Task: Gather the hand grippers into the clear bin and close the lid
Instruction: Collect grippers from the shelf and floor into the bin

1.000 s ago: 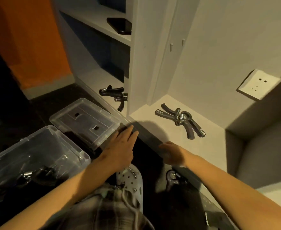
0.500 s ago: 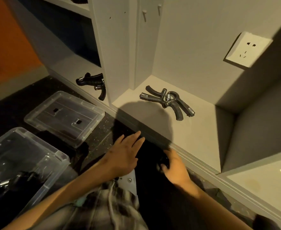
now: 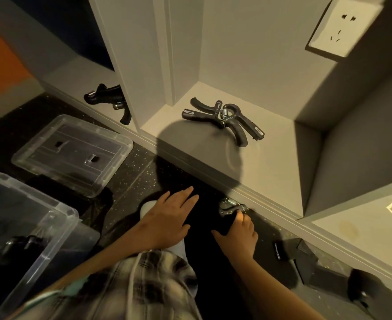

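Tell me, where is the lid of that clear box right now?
The lid lies flat on the dark floor, left in the head view, between the open clear bin and the cupboard's base.

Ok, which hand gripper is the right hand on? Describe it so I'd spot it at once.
Follow the grey shelf unit's base ledge along the dark floor. Just in front of it lies a hand gripper with a silver spring, gripped by the right hand. The neighbouring grippers sit up in shelf compartments; only this one is on the floor.
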